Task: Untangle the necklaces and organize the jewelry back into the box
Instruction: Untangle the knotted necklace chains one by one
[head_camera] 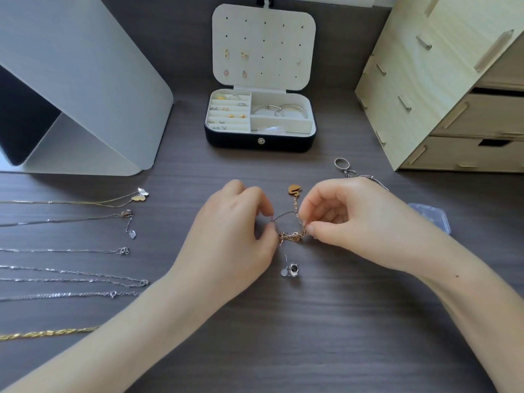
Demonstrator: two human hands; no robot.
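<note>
Silver charm (293, 270) is seen nearest, just this side of left hand (238, 222) and right hand (348, 222), on a thin strand. Knotted chains (292, 236) are pinched between the two hands, strands gripped from either side. Gold heart pendant (295, 190) is seen just beyond the right hand. Straightened necklaces (71, 279) are laid out left of the left hand. Jewelry box (259, 140) is seen open well beyond both hands

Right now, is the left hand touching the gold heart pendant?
Apart. Head view shows bare table between the left hand and the gold heart pendant.
</note>
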